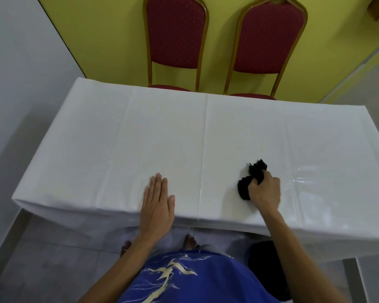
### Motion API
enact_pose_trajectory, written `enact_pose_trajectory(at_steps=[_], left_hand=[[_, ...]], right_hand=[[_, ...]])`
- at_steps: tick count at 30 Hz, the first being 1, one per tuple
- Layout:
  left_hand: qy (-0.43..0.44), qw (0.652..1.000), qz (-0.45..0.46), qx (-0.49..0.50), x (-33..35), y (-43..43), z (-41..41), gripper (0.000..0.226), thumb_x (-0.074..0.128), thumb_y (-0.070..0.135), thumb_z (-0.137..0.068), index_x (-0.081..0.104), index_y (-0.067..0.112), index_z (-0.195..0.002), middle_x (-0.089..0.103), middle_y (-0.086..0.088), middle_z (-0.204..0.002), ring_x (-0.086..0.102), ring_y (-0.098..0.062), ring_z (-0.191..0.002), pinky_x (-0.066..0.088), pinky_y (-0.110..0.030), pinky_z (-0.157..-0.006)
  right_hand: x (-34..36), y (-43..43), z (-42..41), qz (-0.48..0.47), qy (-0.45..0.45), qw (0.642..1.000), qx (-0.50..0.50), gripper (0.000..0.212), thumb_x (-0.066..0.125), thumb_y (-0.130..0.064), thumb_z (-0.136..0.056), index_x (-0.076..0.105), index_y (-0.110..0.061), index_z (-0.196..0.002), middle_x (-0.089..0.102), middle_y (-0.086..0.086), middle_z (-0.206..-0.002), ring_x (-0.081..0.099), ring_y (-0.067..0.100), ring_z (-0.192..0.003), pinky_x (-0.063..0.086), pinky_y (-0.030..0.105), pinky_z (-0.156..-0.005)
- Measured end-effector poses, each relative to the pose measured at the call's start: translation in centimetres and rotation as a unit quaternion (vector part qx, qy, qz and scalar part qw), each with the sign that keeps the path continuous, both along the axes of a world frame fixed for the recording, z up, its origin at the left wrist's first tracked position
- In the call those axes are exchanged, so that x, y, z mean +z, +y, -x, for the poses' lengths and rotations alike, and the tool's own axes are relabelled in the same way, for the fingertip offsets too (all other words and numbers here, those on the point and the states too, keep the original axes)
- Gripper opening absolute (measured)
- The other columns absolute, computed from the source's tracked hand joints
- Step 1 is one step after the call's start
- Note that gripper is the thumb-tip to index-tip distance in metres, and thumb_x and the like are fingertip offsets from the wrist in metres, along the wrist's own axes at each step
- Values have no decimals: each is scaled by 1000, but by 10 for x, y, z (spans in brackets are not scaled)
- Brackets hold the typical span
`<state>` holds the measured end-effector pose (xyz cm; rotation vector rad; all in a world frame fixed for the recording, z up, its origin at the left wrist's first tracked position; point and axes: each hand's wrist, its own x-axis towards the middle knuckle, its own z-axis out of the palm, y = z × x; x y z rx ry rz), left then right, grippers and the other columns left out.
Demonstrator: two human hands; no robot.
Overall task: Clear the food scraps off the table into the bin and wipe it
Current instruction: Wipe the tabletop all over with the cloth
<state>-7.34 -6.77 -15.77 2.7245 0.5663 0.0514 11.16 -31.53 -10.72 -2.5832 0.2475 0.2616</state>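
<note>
A table with a white cloth (pixel 184 132) fills the middle of the head view. My right hand (pixel 265 191) grips a crumpled black rag (pixel 248 181) and presses it on the cloth near the front edge, right of centre. Flat on the cloth at the front edge, left of centre, lies my left hand (pixel 157 206), fingers together and holding nothing. A wet sheen (pixel 300 180) shows on the cloth to the right of the rag. I see no food scraps on the table.
Two red chairs with gold frames (pixel 175 40) (pixel 269 42) stand behind the table against a yellow wall. A dark round object (pixel 267 267), perhaps a bin, sits on the floor under the table's front right. My feet stand at the table's front edge.
</note>
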Motion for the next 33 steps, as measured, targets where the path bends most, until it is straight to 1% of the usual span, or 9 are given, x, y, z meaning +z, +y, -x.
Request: enact_pose_trajectory(at_steps=[4,10,14,18,21,24,28,30,33], left_hand=[[5,1000,-3,4,0,-1,-1,60,17,39,-104,10,9,-156,1,-8,-165,-5,-18,-152,0,-37,-123],[14,1000,-12,-3,2,-1,0,60,19,37,-104,17,6,-155,8,-12,-164,4,-24,-153,7,-41,-122],[18,1000,11,-1,4,-1,0,61,12,41,-103,8,10,-156,-2,-7,-165,-6,-18,-152,-1,-37,-123],[36,999,34,-10,11,1,1,63,3,46,-100,-6,16,-155,-17,-3,-163,-20,-13,-149,-9,-33,-122],[46,997,53,-13,12,5,0,66,2,49,-96,-7,18,-155,-19,-1,-162,-23,-11,-148,-11,-31,-122],[36,996,87,-3,16,9,-3,67,11,43,-96,7,14,-156,-12,2,-162,-16,-12,-149,-6,-30,-123],[-15,995,95,32,19,2,-8,60,29,24,-95,26,7,-153,6,-2,-163,-2,-15,-151,1,-31,-123],[-24,994,92,48,18,-3,-11,61,30,20,-93,28,6,-152,10,-5,-163,0,-17,-151,-1,-31,-122],[-24,992,107,61,16,-4,-13,64,27,19,-91,24,9,-153,7,-2,-164,-4,-12,-151,-6,-28,-122]], right_hand=[[8,61,26,-42,28,998,28,32,50,-23,-96,50,-10,-126,48,16,-120,53,31,-81,50,40,-80],[10,132,58,-20,46,953,299,36,51,-26,-95,49,-14,-129,47,11,-120,61,33,-92,53,42,-80],[11,121,11,19,14,932,361,38,52,-29,-93,54,-23,-130,51,7,-114,61,31,-91,50,37,-76],[11,92,-63,57,-32,947,313,35,53,-27,-91,59,-25,-125,55,9,-111,62,32,-91,44,33,-70],[15,68,-114,65,-28,978,197,34,55,-22,-86,62,-22,-119,60,13,-108,61,33,-84,49,35,-66],[13,54,-137,38,-17,994,97,35,53,-13,-82,63,-14,-115,64,14,-101,57,29,-78,48,33,-62],[12,83,-123,4,9,1000,23,41,54,-15,-86,51,-11,-127,47,18,-125,59,39,-95,48,39,-76],[10,106,-102,-16,16,999,28,43,52,-22,-92,47,-16,-134,43,16,-128,59,41,-99,47,41,-83],[7,130,-70,-7,16,989,149,39,51,-27,-94,49,-18,-132,44,13,-124,61,39,-98,50,43,-85]])
